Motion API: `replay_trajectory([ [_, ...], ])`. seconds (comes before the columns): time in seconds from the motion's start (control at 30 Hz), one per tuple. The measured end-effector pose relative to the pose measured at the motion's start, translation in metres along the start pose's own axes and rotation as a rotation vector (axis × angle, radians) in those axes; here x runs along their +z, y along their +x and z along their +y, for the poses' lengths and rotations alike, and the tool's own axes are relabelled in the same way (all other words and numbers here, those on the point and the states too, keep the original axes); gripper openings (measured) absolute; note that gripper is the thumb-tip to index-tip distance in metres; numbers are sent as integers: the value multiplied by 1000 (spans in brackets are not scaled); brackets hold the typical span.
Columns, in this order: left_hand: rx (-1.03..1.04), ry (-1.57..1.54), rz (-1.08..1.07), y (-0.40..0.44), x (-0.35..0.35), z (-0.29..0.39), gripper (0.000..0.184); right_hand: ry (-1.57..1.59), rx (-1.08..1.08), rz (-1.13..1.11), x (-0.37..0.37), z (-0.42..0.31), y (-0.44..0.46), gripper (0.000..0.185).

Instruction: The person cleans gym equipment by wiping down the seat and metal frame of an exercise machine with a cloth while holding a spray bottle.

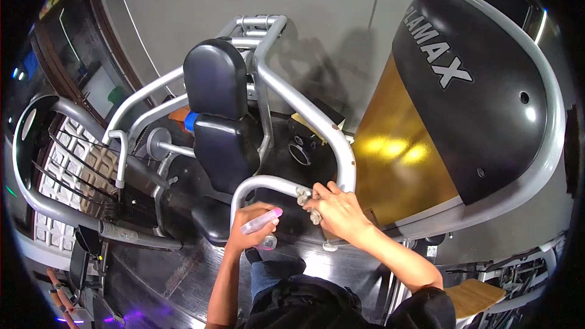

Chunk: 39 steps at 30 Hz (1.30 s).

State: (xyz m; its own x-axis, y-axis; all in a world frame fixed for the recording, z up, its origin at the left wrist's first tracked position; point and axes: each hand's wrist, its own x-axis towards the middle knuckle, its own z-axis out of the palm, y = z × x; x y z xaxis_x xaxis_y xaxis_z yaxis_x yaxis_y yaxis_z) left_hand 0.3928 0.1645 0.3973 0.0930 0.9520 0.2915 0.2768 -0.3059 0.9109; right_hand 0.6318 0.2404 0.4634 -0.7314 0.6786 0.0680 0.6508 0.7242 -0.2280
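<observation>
My left hand [247, 231] is wrapped round a clear plastic bottle [257, 222] with a pink tip, tilted in front of the seat. Beside it, my right hand [341, 210] grips a crumpled greyish cloth [303, 196]. That cloth is pressed against the bent silver tube [268, 181] of an exercise machine. Part of the cloth is hidden under my fingers. Behind both hands stands the machine's black padded backrest [216, 79], with the black seat [213, 219] below it.
A large black and gold panel [451, 85] in a silver frame rises on the right. Silver tubes [304, 109] surround the seat. At the left is another curved grey frame [61, 213]. A wooden-topped stool [475, 297] stands at lower right, and the floor [164, 280] is dark.
</observation>
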Motion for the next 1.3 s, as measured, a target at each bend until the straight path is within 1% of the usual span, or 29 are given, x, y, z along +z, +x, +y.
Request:
replay_trajectory([
  [0.07, -87, -159, 81, 2, 5, 13, 13, -68, 74, -67, -2, 4, -9, 31],
  [0.1, -85, -162, 80, 1, 5, 11, 13, -76, 105, -79, -7, 4, -11, 27],
  [0.13, -115, -183, 56, -1, 4, 8, 12, -79, 107, -79, -12, 6, -11, 27],
  [0.2, -140, -204, 33, -3, 1, 3, 11, 14, 165, -195, -25, 13, -7, 17],
  [0.23, -145, -208, 24, -4, 0, 2, 11, 75, 173, -163, -34, 16, -4, 24],
  [0.27, -150, -214, 15, -5, 0, 0, 12, 72, 175, -164, -36, 20, 1, 24],
  [0.33, -111, -205, 36, -5, 3, -4, 11, 369, 195, 52, -32, 32, 11, 24],
  [0.37, -73, -188, 56, -4, 4, -4, 10, 439, 211, 115, -23, 35, 18, 27],
  [0.4, -70, -189, 55, -4, 4, -4, 10, 534, 214, 181, -13, 35, 25, 25],
  [0.5, -52, -100, 38, -5, 2, -2, 9, 622, 212, 196, 7, 31, 40, 26],
  [0.57, -84, -82, 65, -8, 2, -4, 16, 397, 361, 47, 3, 22, 44, 30],
  [0.6, -84, -82, 65, -7, 2, -3, 16, 398, 361, 47, -2, 20, 43, 30],
  [0.67, 161, 34, 82, -3, 2, -2, 27, 169, 435, -95, -11, 17, 39, 33],
  [0.7, 162, 33, 79, -3, 2, -3, 27, 82, 428, -114, -10, 18, 35, 33],
  [0.77, 138, 63, 76, -5, 2, -6, 35, 45, 449, -148, -17, 19, 21, 33],
  [0.87, 122, 58, 88, -6, 2, -9, 33, -23, 495, -189, -24, 25, 9, 32],
  [0.93, 152, 54, 89, -5, 3, -8, 33, 10, 435, -237, -38, 23, 3, 31],
  [1.0, 177, 49, 92, -4, 3, -6, 32, 10, 475, -216, -48, 17, 5, 28],
  [1.07, 195, 83, 99, -3, 3, -3, 31, 21, 457, -39, -46, 19, 9, 21],
  [1.1, 195, 81, 99, -3, 3, -3, 31, 13, 495, -24, -44, 15, 17, 22],
  [1.13, 210, 107, 93, -2, 3, -4, 30, 12, 497, -25, -37, 12, 23, 22],
  [1.2, 227, 134, 86, -2, 3, -5, 30, -172, 533, -117, -13, 13, 39, 24],
  [1.27, 265, 125, 91, -1, 3, -8, 28, -195, 557, -135, 7, 10, 40, 25],
  [1.3, 265, 125, 92, -1, 3, -6, 28, -194, 573, -106, 6, 5, 37, 25],
])
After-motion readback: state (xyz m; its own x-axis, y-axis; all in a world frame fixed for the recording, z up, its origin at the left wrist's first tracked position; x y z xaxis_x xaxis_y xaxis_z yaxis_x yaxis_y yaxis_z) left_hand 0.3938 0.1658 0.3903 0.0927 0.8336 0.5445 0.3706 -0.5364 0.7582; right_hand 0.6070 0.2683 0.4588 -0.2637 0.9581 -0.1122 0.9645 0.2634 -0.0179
